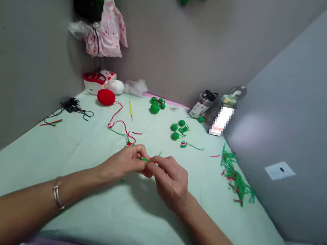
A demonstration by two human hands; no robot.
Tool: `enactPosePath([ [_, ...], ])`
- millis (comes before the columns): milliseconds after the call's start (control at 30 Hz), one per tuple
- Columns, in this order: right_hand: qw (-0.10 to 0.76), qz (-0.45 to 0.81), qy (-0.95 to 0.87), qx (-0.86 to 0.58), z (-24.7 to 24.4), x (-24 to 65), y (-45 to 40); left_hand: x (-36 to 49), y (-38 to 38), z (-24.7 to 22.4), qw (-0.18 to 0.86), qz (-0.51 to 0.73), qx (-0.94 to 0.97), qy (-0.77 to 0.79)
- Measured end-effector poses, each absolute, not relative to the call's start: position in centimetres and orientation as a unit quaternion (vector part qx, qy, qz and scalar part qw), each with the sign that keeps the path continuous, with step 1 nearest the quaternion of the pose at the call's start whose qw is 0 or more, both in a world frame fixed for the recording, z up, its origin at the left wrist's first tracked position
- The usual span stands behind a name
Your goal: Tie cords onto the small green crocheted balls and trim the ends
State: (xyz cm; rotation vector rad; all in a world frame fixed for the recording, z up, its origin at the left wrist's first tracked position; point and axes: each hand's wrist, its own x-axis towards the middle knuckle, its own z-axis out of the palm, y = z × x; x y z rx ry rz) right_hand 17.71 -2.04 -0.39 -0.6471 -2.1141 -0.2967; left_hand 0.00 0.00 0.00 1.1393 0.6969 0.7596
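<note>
Left hand (132, 160), right hand (172, 182), fingertips (152, 165) close together, pinching; forearms (210, 232) slanting inward

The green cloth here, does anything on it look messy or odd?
Yes: green and red yarn scraps lie in a loose, straggly heap near its right edge, and black strands are tangled at the left.

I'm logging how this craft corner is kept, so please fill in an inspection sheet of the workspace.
Surface: pale green cloth, slightly creased.
Job's things: green yarn in the hands; beyond them, red yarn ball, round green yarn pieces and yellow-handled tool, likely a crochet hook.
Clutter: green-and-red yarn scraps at right; black yarn-like tangle at left.
Hands: left hand and right hand close together, both pinching the green yarn.
Cables: nothing seen.
Surroundings: grey walls, white wall plates, patterned pink bag hanging.
</note>
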Motion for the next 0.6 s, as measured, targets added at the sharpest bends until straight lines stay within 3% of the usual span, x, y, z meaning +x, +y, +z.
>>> enactPosePath([
  [200, 0.432, -0.133, -0.868, -0.208, 0.3, 18.1, -3.5, -0.2, -0.1, 0.4, 0.669, 0.353, 0.555, 0.347],
  [267, 0.439, -0.08, -0.868, -0.218, 0.6, 18.0, -3.7, -0.2, -0.1, 0.1, 0.659, 0.363, 0.555, 0.355],
  [367, 0.468, 0.199, -0.802, -0.314, 0.7, 18.0, -3.4, 0.0, -0.2, -0.4, 0.681, 0.35, 0.552, 0.331],
  [467, 0.438, 0.492, -0.668, -0.347, 1.0, 18.5, -2.8, 0.3, -0.3, -0.8, 0.696, 0.337, 0.554, 0.309],
  [600, 0.508, 0.588, -0.555, -0.296, 2.8, 19.9, -2.7, 0.4, -0.2, -1.1, 0.657, 0.336, 0.577, 0.349],
])
